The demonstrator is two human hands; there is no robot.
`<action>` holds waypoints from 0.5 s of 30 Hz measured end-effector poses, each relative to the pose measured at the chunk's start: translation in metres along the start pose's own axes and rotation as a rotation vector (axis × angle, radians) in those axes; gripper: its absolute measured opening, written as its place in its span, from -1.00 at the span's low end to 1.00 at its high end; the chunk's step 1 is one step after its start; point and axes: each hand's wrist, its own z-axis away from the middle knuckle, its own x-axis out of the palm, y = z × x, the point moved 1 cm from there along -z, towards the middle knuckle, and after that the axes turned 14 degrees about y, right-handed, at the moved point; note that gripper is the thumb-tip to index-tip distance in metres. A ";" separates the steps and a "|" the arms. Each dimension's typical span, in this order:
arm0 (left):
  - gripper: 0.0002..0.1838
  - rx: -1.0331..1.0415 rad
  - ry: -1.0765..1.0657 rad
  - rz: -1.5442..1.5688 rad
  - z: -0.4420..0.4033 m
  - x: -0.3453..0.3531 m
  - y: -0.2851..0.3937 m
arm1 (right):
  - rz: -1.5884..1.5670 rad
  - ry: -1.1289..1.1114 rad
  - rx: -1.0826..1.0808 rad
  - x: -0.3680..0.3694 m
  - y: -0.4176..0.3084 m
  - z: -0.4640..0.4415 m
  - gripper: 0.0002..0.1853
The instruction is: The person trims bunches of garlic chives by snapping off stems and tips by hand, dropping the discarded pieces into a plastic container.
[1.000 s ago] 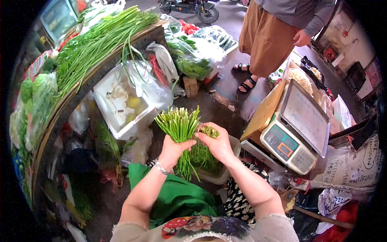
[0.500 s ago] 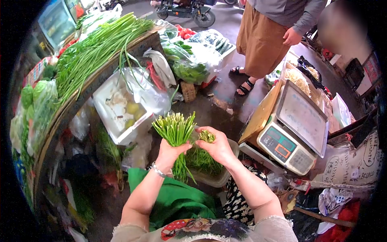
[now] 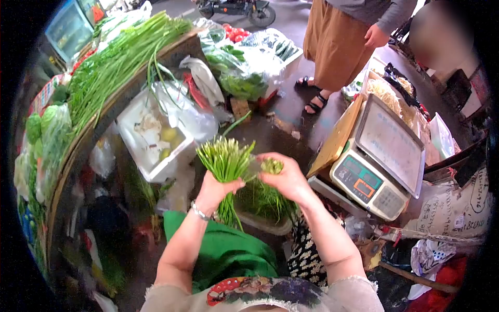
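Observation:
My left hand (image 3: 215, 193), with a band on its wrist, is closed around a thick bunch of thin green stalks (image 3: 224, 158). Their pale ends point up and their lower parts hang beneath the fist. Close beside it, my right hand (image 3: 283, 179) is closed on a smaller bundle of similar stalks (image 3: 272, 166), whose ends show above the fingers. Something greyish between the hands is too blurred to name. Fine greens (image 3: 267, 202) show below my right hand, over a shallow tub (image 3: 270, 227); whether they hang from that hand or lie in the tub, I cannot tell.
Long green vegetables (image 3: 122, 70) lie on a stand to the left, above a white foam box (image 3: 150, 132). A digital scale (image 3: 369, 179) stands at the right. Beyond, a person in brown trousers (image 3: 335, 47) stands near bagged greens (image 3: 244, 78).
My right hand has moved slightly right and its bundle shows a little more. My left hand stays closed on its bunch. The whole view has shifted slightly.

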 end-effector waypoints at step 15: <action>-0.62 -0.068 0.022 0.206 -0.008 0.002 -0.005 | -0.252 -0.017 0.281 0.007 -0.015 0.002 -0.85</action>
